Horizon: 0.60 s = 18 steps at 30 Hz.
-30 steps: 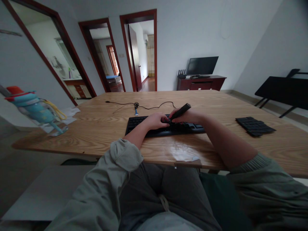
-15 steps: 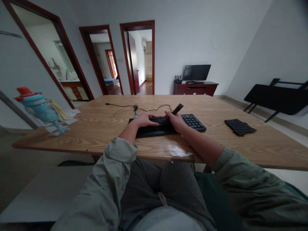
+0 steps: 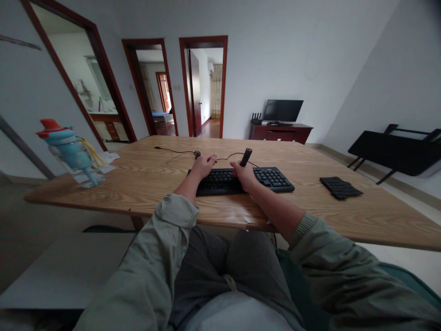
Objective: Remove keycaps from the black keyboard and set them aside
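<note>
Keyboard (image 3: pixel 222 184), black, lies near my edge of the wooden surface (image 3: pixel 148 188), in front of me. Half a second ago my left hand (image 3: pixel 206 165) spread over its keys; now that hand is up off them, fingers loosely curled and drawn together past the back edge, and I cannot tell whether they pinch anything. My right hand (image 3: pixel 244 176) stays closed in a fist around one black-handled tool (image 3: pixel 245 157), which now stands more upright over the keys than before.

Behind the keyboard runs one thin black cable (image 3: pixel 177 151), knotted near my left hand. Well to the right lies one flat black blocky piece (image 3: pixel 341 187); at the far left stand one blue bottle (image 3: pixel 74 151) with a red top and some white papers (image 3: pixel 109 161).

Across the room I count three red-framed doorways, one television (image 3: pixel 283 110) and one dark red cabinet (image 3: pixel 280 134) under it.
</note>
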Available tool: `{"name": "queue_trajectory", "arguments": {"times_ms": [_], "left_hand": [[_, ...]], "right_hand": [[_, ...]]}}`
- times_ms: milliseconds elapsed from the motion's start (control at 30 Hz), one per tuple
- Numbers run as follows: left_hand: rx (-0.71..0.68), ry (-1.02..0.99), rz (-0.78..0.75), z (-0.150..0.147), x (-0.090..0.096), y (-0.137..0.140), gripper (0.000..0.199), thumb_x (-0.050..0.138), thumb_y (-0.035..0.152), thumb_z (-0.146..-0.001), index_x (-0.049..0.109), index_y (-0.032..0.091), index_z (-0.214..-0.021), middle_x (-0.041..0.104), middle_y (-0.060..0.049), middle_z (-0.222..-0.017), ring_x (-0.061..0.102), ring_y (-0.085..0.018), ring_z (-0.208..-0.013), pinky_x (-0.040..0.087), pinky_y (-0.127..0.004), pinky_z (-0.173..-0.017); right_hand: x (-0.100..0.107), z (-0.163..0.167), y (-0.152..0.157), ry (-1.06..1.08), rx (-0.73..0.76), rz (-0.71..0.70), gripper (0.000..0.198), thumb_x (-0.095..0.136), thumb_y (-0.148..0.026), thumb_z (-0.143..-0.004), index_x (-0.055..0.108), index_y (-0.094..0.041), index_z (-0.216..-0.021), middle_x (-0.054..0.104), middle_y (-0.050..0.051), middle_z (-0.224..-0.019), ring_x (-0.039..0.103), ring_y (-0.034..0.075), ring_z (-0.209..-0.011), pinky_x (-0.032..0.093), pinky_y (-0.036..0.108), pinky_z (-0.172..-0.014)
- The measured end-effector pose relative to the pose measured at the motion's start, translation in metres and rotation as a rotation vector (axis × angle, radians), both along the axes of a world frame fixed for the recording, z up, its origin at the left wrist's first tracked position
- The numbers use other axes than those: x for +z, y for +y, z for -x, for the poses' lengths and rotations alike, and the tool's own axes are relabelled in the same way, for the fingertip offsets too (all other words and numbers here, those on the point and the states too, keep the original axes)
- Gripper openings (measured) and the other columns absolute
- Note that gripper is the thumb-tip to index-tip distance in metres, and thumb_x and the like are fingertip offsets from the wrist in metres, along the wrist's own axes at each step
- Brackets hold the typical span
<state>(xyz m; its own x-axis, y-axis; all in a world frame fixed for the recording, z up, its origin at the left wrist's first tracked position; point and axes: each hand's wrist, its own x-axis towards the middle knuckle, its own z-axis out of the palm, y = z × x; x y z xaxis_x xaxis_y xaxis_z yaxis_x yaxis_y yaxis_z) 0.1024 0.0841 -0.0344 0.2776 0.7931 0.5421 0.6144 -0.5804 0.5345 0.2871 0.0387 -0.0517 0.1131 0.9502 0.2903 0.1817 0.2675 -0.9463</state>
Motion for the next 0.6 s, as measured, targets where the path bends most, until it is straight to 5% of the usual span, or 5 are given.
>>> {"name": "queue_trajectory", "arguments": {"times_ms": [200, 600], "left_hand": [[-0.01, 0.28, 0.036, -0.011, -0.005, -0.002, 0.035, 0.05, 0.042, -0.089, 0.075, 0.017, -0.096, 0.074, -0.008, -0.098, 0.064, -0.02, -0.091, 0.047, -0.029, -0.083], [-0.068, 0.418, -0.005, -0.013, -0.013, 0.003, 0.033, 0.055, 0.042, -0.086, 0.075, 0.022, -0.104, 0.074, -0.007, -0.107, 0.065, -0.022, -0.098, 0.048, -0.031, -0.088]], "right_hand": [[-0.001, 0.01, 0.0, -0.022, -0.222, -0.081, 0.02, 0.053, -0.029, -0.073, 0.04, -0.023, -0.06, 0.041, -0.005, -0.05, 0.042, 0.012, -0.049, 0.035, 0.027, -0.05], [0.001, 0.02, 0.002, -0.301, -0.172, -0.208, 0.025, 0.045, -0.026, -0.078, 0.041, -0.021, -0.054, 0.042, -0.001, -0.052, 0.04, 0.012, -0.053, 0.028, 0.027, -0.051]]}}
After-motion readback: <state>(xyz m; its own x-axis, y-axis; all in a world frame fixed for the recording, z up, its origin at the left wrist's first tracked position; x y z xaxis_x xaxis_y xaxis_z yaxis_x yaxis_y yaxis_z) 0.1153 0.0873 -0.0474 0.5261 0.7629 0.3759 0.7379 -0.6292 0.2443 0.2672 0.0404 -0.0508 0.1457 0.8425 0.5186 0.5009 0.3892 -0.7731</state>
